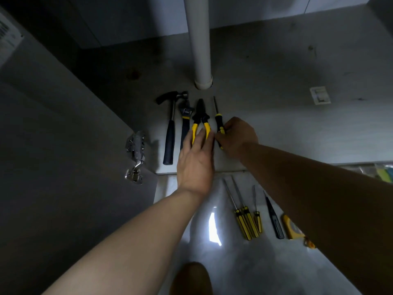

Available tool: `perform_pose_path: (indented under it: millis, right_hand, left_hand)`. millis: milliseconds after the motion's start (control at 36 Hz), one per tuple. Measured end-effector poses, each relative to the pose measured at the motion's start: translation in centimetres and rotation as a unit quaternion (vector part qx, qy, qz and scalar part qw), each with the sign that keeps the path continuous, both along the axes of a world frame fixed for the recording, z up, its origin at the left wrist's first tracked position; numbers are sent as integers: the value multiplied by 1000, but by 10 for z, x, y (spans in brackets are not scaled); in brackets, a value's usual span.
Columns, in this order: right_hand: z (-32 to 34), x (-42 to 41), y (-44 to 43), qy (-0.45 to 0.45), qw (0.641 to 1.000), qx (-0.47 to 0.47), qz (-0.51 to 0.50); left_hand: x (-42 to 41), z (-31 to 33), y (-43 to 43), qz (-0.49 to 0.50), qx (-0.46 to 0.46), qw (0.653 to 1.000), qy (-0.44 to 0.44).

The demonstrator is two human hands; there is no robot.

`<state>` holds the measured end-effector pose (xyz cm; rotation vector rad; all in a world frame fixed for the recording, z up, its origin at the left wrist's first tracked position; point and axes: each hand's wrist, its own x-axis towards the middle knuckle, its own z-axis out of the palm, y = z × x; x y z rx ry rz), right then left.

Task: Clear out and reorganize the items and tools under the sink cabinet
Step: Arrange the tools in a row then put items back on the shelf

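On the cabinet floor (265, 124) a row of tools lies side by side: a hammer (171, 133), an adjustable wrench (185, 118), yellow-handled pliers (201, 118) and a black-and-yellow screwdriver (219, 122). My left hand (195, 160) lies flat over the pliers' handles, fingers spread on them. My right hand (236, 137) is closed around the screwdriver's handle, its shaft pointing to the back. On the tiled floor in front lie three more screwdrivers (247, 220), a dark utility knife (274, 218) and a yellow tape measure (294, 229), partly under my right forearm.
A white drain pipe (200, 43) comes down to the cabinet floor just behind the tools. The open cabinet door with its metal hinge (136, 154) stands at the left. A small white card (320, 95) lies at the right back. Coloured items (382, 173) show at the right edge.
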<state>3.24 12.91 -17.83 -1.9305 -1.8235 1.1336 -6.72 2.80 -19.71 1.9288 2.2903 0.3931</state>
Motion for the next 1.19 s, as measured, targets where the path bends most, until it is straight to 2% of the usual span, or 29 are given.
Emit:
perform_pose_path:
  millis: [194, 278, 389, 472, 556, 639, 722, 778, 944, 1194]
  right_hand:
    - [-4, 9, -6, 15, 1000, -5, 8]
    - [-2, 19, -9, 23, 1000, -10, 18]
    - [13, 47, -23, 37, 997, 20, 65]
    - [26, 76, -46, 67, 989, 35, 127]
    - [26, 99, -75, 33, 983, 3, 180]
    - [0, 114, -105, -44, 966, -89, 240]
    - [-25, 121, -131, -109, 952, -166, 235]
    - [-35, 120, -144, -119, 953, -185, 208]
    - [-62, 108, -160, -176, 961, -140, 161]
    - [-78, 97, -165, -235, 954, -124, 139]
  left_hand:
    - [3, -4, -11, 18, 13, 1000, -19]
    - [8, -4, -23, 22, 48, 999, -11]
    - [20, -7, -50, -23, 77, 997, 5]
    - [31, -18, -73, -105, 26, 994, -32]
    - [39, -35, -93, -140, -94, 981, -96]
    - [46, -52, -104, -107, -263, 940, -187]
    - [57, -62, -106, -18, -336, 905, -260]
    - [66, -67, -104, 38, -352, 892, -282]
    - [82, -78, -92, 83, -351, 902, -237]
    - [74, -78, -101, 61, -336, 920, -194]
